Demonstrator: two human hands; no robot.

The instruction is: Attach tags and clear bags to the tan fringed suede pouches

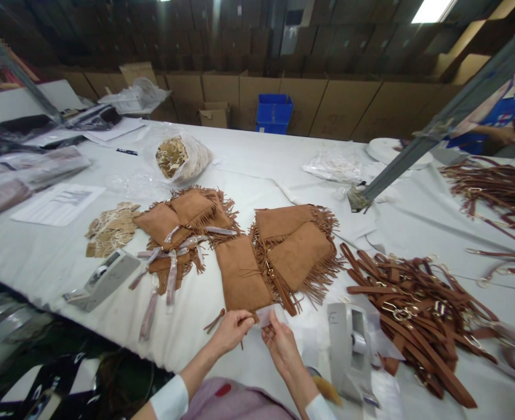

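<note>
A tan suede bag lies flat just beyond my hands. My left hand is closed at its lower edge, pinching a small brown end of it or of a strap. Held by my right hand, between thumb and fingers, is a small pale translucent sheet, close to the left fingertips. More fringed bags overlap to the right, and another fringed pile with wrapped straps lies to the left. A brown tassel hangs by my left hand.
A tape dispenser stands right of my hands, another at left. Brown straps with metal clasps pile up at right. A metal pole rises from the table. Paper tags and a bag of tags lie farther left.
</note>
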